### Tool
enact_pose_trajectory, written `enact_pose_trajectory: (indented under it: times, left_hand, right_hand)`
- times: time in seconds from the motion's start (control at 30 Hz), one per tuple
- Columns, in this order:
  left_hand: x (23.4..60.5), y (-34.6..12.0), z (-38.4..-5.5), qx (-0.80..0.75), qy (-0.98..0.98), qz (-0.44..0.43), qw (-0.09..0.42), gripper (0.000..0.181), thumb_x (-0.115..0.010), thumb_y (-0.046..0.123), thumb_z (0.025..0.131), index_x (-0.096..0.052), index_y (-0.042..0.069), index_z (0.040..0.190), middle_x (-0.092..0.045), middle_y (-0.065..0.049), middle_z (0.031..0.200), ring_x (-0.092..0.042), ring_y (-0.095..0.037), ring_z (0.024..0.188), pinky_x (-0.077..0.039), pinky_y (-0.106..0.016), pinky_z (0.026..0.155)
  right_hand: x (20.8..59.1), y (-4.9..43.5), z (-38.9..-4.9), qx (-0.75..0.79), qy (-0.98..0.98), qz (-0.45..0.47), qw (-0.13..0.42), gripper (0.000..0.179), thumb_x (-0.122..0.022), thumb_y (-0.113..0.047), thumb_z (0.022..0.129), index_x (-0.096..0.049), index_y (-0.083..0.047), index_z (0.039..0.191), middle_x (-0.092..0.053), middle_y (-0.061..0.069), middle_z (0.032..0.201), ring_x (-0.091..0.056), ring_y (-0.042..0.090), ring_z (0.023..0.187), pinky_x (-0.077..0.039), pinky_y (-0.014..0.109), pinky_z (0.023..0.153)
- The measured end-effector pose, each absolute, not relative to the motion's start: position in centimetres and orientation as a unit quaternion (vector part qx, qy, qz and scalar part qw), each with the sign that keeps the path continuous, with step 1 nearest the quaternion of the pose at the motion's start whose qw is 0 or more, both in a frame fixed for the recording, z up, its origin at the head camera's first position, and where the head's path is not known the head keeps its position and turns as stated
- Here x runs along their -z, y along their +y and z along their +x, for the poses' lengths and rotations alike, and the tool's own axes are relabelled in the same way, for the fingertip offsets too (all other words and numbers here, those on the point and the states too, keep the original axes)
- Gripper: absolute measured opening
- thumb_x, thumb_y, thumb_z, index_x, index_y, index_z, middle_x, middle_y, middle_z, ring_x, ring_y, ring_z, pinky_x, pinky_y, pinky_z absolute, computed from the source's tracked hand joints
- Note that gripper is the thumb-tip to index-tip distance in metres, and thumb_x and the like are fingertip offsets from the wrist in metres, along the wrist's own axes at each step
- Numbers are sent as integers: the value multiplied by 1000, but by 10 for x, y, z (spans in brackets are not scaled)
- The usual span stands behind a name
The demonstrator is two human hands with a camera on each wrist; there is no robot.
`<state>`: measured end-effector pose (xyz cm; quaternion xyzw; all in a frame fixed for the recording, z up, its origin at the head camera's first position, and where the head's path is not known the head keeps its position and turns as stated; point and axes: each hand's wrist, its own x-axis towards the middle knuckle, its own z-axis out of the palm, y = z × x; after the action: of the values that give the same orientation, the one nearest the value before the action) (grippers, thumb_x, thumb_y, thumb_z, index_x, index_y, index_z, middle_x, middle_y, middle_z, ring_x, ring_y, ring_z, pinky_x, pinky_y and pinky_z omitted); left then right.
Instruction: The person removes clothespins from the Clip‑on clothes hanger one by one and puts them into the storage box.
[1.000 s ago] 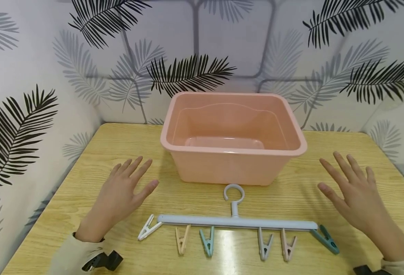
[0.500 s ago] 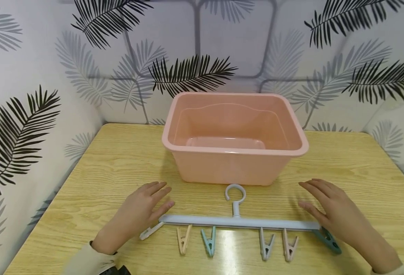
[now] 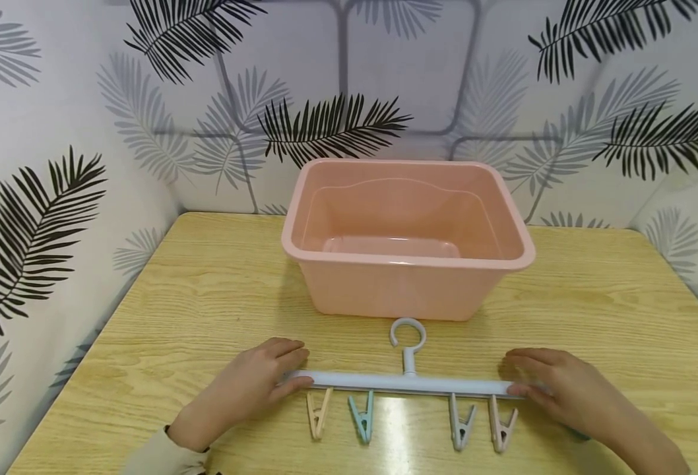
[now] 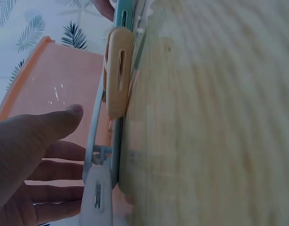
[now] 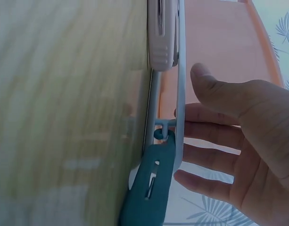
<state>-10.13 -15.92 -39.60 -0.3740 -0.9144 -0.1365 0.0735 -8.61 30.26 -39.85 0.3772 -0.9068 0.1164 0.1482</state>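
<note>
A pale blue-grey clip hanger (image 3: 408,382) lies on the table, its hook pointing toward the pink tub. My left hand (image 3: 251,382) is at the bar's left end, fingers reaching behind it and thumb over the front side. In the left wrist view the thumb stands apart from the bar, and a white clothespin (image 4: 97,197) hangs by the fingers. My right hand (image 3: 574,392) mirrors this at the right end, fingertips right at the bar and thumb spread. A dark teal clothespin (image 5: 151,188) there is mostly hidden in the head view.
Between the hands hang a yellow clothespin (image 3: 317,414), a light teal clothespin (image 3: 362,419), a grey clothespin (image 3: 460,425) and a pinkish clothespin (image 3: 501,425). Directly behind the hook stands a pink tub (image 3: 393,290). The wooden table (image 3: 218,277) backs onto a leaf-patterned wall.
Both hands have come down and inward from beside the tub to the two ends of the hanger bar, covering the outer clothespins in the head view. Hanger and tub have stayed put.
</note>
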Motion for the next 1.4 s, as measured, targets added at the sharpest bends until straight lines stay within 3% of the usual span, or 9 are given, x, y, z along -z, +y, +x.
enact_pose_trajectory:
  times: [0.1, 0.33, 0.57, 0.83, 1.03, 1.4]
  left_hand:
    - [398, -157, -100, 137, -911, -383, 68, 40, -62, 38, 93, -68, 4, 114, -65, -11, 117, -63, -26, 107, -53, -39, 85]
    - [400, -157, -101, 130, -906, -398, 56, 29, -67, 31, 91, -70, 4, 100, -67, -8, 105, -66, -21, 96, -55, -34, 77]
    - [398, -157, -101, 124, -909, -396, 41, 21, -70, 26, 89, -71, 6, 96, -68, -6, 99, -66, -20, 92, -55, -32, 75]
    - [396, -156, -100, 112, -910, -399, 33, 15, -70, 22, 89, -71, 8, 94, -67, -4, 94, -66, -18, 89, -55, -31, 73]
    - [396, -157, -100, 107, -912, -395, 28, 14, -70, 22, 89, -71, 9, 91, -63, 0, 83, -61, -12, 76, -51, -26, 64]
    - [392, -157, -98, 98, -918, -383, 27, 13, -73, 23, 86, -71, 10, 86, -62, 2, 76, -59, -11, 70, -49, -25, 59]
  right_hand:
    - [399, 300, -84, -119, -908, 377, 138, 28, -82, -20, 74, -72, -19, 101, -69, -1, 106, -68, 21, 91, -55, 38, 71]
    - [400, 296, -82, -129, -905, 385, 129, 27, -82, -15, 73, -72, -17, 97, -70, -5, 100, -68, 18, 87, -56, 36, 70]
    - [399, 296, -81, -133, -909, 380, 103, 26, -82, -16, 74, -70, -20, 97, -68, -14, 96, -66, 9, 82, -54, 31, 66]
    - [401, 297, -81, -121, -905, 388, 124, 30, -84, -14, 69, -72, -12, 97, -71, -4, 94, -69, 18, 81, -55, 35, 65]
    - [401, 296, -82, -128, -903, 391, 121, 30, -84, -13, 69, -70, -15, 95, -69, -9, 91, -66, 11, 77, -54, 33, 63]
    - [400, 294, -81, -152, -899, 396, 114, 32, -84, -7, 68, -68, -19, 93, -64, -16, 87, -59, -1, 72, -48, 25, 55]
